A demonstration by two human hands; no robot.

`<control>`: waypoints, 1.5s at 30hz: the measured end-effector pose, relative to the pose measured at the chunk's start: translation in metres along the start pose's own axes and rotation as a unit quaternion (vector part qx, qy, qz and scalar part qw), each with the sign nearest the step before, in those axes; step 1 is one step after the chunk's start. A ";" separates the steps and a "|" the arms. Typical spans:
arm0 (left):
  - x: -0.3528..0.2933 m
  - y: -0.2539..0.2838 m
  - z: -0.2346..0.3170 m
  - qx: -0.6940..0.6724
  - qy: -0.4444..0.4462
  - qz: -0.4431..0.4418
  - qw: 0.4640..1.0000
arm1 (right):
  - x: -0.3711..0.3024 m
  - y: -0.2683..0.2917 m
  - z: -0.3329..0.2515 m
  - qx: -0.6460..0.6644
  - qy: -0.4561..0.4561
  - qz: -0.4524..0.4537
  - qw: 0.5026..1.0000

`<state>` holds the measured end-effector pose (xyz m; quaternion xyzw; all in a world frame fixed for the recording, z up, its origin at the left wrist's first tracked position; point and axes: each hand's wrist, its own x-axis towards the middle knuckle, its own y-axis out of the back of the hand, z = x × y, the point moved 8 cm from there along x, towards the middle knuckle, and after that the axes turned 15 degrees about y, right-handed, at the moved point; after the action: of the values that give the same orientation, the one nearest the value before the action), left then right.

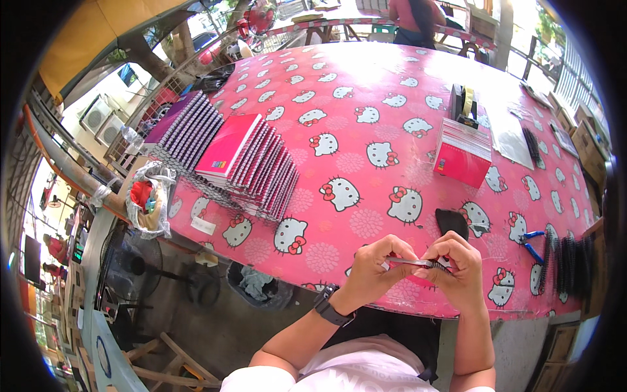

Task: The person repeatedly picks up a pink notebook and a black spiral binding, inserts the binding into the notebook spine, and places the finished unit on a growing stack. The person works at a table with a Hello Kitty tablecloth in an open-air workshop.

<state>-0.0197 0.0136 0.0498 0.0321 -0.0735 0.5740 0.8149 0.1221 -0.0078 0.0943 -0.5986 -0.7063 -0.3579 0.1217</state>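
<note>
Just over the table's near edge, both my hands hold a thin spiral notebook (406,261), seen edge-on. My left hand (373,268), with a black watch on its wrist, pinches the pages' left end. The fingers of my right hand (457,264) are closed round the right end, where a short stretch of black coil (436,264) shows. My fingers hide much of the notebook. A black flat object (452,223) lies just beyond my right hand. Blue-handled pliers (532,247) rest to the right, beside a bunch of black spiral coils (567,264).
Pink-covered (230,145) and purple-covered spiral notebooks (186,124) are stacked at the left. A pink paper block (462,153) sits right of centre, near a tape dispenser (465,104). A plastic bag (151,196) hangs at the left edge. A person (418,19) is at the far side.
</note>
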 end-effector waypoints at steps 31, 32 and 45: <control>-0.011 -0.001 -0.019 -0.229 0.026 0.102 0.968 | -0.007 0.015 -0.020 -0.039 0.056 0.150 0.986; -0.018 -0.002 -0.031 -0.257 0.038 0.073 0.963 | -0.008 0.014 -0.019 -0.037 0.070 0.150 0.986; 0.058 0.276 0.166 0.718 -0.095 0.454 0.519 | -0.048 0.025 0.060 -0.365 -0.075 -0.112 0.921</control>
<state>-0.2742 0.1380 0.2142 0.6233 0.2819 0.7172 0.1326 0.1734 -0.0043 0.0316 -0.5434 -0.5960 -0.5563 -0.1999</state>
